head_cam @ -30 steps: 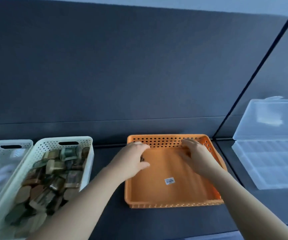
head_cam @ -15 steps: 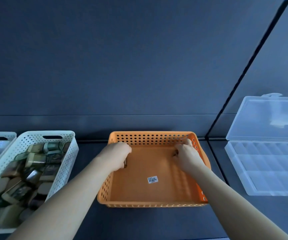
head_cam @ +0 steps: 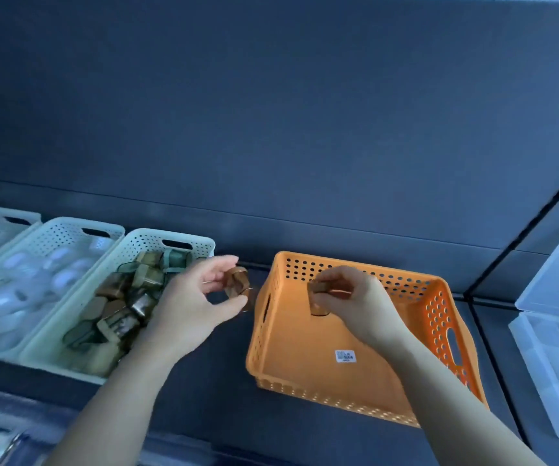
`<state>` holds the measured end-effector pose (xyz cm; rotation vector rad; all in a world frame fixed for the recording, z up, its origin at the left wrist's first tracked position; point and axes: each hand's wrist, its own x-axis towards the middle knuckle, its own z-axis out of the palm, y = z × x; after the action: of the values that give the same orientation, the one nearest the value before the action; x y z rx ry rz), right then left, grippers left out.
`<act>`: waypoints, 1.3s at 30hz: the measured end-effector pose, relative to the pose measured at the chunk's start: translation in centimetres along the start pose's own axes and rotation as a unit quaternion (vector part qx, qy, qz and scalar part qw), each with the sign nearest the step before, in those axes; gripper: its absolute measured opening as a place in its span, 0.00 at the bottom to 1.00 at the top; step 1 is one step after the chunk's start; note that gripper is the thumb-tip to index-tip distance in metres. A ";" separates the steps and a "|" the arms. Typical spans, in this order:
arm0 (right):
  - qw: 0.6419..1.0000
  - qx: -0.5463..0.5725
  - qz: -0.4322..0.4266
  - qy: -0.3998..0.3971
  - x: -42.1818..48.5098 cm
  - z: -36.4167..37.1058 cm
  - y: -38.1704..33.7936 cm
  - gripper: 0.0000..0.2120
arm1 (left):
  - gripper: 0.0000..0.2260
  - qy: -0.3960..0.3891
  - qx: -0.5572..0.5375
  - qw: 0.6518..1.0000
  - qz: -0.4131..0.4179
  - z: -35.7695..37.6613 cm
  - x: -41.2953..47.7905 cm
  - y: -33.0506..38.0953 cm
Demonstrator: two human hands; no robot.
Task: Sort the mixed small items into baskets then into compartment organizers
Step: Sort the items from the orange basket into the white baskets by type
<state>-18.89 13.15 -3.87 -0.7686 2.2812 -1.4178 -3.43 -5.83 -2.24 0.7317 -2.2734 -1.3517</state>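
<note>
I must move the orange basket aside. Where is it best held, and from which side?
Probably at the handle slots cut in the two side walls of the orange basket: one from the left, the other from the right, fingers hooked in from outside. It is wide and lies flat, so two opposite grips keep it level.

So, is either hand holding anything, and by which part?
Both. Left hand pinches a brown piece by opposite sides; right hand grips a second piece by its top.
</note>
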 end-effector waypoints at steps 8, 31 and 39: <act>0.990 0.097 -0.053 -0.085 0.9 12.0 -7.5 0.12 | 0.24 0.083 0.081 0.991 -0.064 -12.4 -0.5 -6.9; 0.957 -0.288 -0.006 -0.017 -0.4 26.1 -11.8 0.17 | 0.22 -0.150 0.230 0.949 0.157 -23.1 3.6 -15.5; 0.961 -0.261 -0.054 -0.078 -2.5 30.6 -15.0 0.13 | 0.17 -0.167 0.307 0.934 0.073 -31.1 0.9 -19.0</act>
<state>3.83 -12.43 -3.86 -1.1251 2.5397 -0.7503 18.15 -35.15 -4.87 0.5170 -3.0058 -0.7247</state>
